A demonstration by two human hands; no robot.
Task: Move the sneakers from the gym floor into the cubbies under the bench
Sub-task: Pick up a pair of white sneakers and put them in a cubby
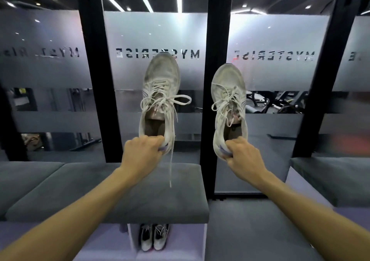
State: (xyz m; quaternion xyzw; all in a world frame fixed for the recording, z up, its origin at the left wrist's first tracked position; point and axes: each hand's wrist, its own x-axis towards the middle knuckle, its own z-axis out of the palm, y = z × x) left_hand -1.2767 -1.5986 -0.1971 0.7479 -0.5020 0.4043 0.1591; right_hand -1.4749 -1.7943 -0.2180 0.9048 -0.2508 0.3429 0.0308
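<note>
Arms outstretched, L hand (143, 152) & R hand (243, 154) gripping sneakers (160, 92) by heels

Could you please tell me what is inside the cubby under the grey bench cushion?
Inside the cubby under the bench cushion, a pair of pale sneakers stands side by side. The cushion's front edge covers the cubby's top and the far ends of the shoes.
</note>
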